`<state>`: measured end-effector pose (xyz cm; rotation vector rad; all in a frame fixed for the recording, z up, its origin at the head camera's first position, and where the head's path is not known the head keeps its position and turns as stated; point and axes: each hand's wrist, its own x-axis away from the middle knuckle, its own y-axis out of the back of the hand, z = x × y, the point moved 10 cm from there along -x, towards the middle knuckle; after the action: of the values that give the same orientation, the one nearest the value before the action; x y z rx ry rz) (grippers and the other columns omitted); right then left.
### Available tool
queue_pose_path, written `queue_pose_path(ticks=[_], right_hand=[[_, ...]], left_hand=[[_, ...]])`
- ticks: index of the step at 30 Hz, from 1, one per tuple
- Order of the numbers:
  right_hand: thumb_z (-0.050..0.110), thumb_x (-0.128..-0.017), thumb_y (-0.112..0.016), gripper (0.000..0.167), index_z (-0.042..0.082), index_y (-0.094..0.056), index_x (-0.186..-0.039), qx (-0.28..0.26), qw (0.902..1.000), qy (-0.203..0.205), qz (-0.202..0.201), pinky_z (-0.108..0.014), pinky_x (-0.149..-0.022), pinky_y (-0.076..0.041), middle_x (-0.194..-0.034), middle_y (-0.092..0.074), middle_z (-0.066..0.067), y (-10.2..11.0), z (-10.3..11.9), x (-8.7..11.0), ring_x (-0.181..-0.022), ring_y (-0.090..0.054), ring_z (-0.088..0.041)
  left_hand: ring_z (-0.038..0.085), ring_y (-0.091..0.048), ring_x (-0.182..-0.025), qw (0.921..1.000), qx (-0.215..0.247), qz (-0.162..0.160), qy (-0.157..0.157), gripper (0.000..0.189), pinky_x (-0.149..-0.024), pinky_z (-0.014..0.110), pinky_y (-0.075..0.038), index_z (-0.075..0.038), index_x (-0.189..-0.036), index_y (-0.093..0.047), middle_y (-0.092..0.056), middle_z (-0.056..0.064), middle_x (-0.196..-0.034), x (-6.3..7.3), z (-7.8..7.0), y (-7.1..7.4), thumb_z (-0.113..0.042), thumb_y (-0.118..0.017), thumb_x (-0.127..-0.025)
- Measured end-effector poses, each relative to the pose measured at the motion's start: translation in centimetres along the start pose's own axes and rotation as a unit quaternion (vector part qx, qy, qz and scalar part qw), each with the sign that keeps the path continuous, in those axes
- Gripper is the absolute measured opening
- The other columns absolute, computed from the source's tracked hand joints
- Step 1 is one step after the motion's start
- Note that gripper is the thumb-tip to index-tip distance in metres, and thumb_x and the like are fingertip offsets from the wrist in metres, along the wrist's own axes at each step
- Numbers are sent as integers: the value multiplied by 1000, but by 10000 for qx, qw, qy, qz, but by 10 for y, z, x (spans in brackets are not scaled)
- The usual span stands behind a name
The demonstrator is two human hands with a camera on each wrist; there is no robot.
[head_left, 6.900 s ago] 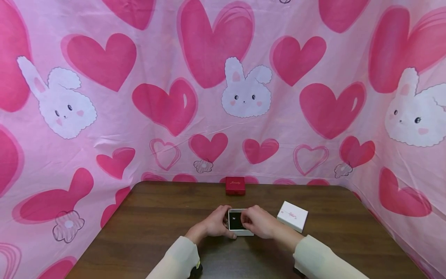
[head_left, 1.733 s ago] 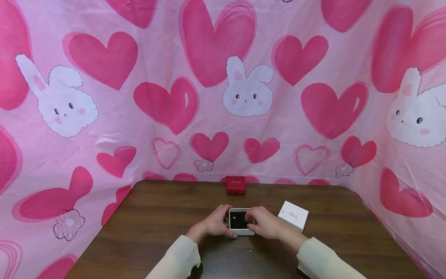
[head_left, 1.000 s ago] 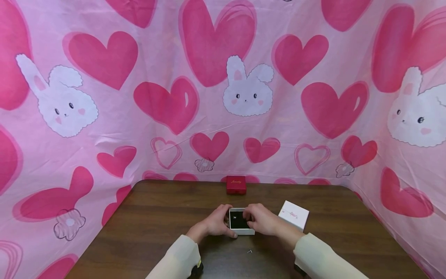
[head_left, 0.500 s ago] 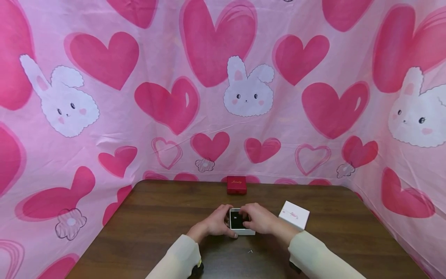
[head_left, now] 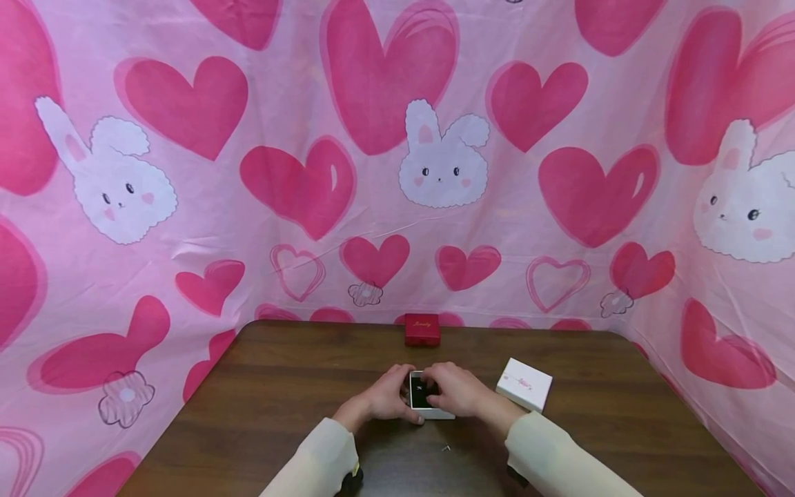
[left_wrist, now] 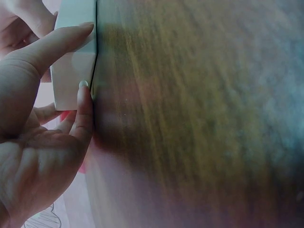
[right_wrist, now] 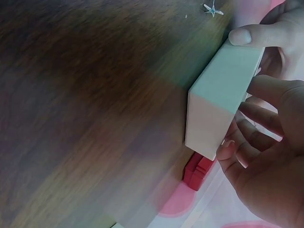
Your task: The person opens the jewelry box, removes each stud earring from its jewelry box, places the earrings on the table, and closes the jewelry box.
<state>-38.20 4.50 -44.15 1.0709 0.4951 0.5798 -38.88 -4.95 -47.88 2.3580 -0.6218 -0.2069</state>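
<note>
My left hand [head_left: 385,395] grips a small white box base [head_left: 437,415] at its left side, thumb along the near wall. Inside the box lies a black insert [head_left: 417,399] bearing a tiny silvery piece of jewellery [head_left: 419,388]. From the right, my right hand [head_left: 458,388] reaches over the rim with bent fingers at the insert, covering its right part; I cannot tell whether the fingertips pinch anything. On the table near the box lies a small silvery piece, which the right wrist view shows as a starfish-shaped piece of jewellery [right_wrist: 213,9].
A white lid [head_left: 524,384] with red lettering rests on the brown wooden table [head_left: 298,373] to the right of the box. Farther back sits a small red box [head_left: 422,330] by the pink heart-and-rabbit curtain [head_left: 366,207].
Since the oldest frame, the starfish-shaped piece has appeared on the table in front of the box. Over the last second my right hand shifted left across the insert; my left hand kept its grip.
</note>
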Motion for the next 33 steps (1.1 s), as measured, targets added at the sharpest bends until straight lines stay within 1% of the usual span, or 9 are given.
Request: queue_pose_path(ticks=[5, 12, 19, 24, 27, 33], right_hand=[[15, -88, -78, 23, 8, -72, -109, 126, 9999, -38, -78, -40, -72, -54, -94, -67, -1, 0, 2, -2, -82, -60, -13], [19, -89, -79, 22, 10, -73, -108, 324, 9992, -182, -132, -40, -70, -54, -94, -65, -1, -2, 0, -5, -82, -59, -14], [20, -89, -78, 19, 12, -75, -106, 315, 9993, -189, -86, -36, -68, -53, -92, -64, 0, -6, 0, -5, -79, -58, -12], [20, -88, -80, 19, 13, -75, -105, 315, 9993, -217, -60, -36, -69, -54, -92, -65, 1, -7, 0, -5, -79, -58, -12], [19, -88, -80, 19, 12, -75, -104, 322, 9992, -218, -74, -37, -69, -54, -91, -65, 1, -7, 1, -6, -79, -58, -12], [19, -87, -81, 18, 13, -74, -103, 397, 9989, -215, -150, -36, -67, -53, -89, -64, 2, -7, 1, -7, -78, -58, -12]], left_hand=[[20, -53, -101, 10000, -22, -15, -58, 80, -89, 35, -52, -7, -138, -48, -50, 6, -117, 0, 0, 1, -16, -93, -72], [19, -53, -101, 9999, -89, -29, -70, 81, -88, 34, -51, -7, -139, -48, -49, 5, -117, -1, 0, 0, -18, -94, -72], [20, -53, -101, 9999, -61, -56, -69, 81, -88, 35, -51, -6, -138, -48, -49, 5, -117, 0, 0, 0, -17, -94, -72], [21, -52, -101, 9999, -60, -75, -58, 81, -88, 36, -51, -5, -138, -48, -50, 6, -117, 1, -2, 0, -17, -94, -72], [21, -52, -102, 10000, -24, -62, 3, 81, -89, 36, -51, -7, -139, -49, -50, 6, -117, 2, -1, 0, -17, -94, -72], [22, -52, -102, 10000, -32, -55, -25, 79, -88, 36, -50, -8, -137, -49, -50, 5, -116, 1, 0, 0, -16, -94, -72]])
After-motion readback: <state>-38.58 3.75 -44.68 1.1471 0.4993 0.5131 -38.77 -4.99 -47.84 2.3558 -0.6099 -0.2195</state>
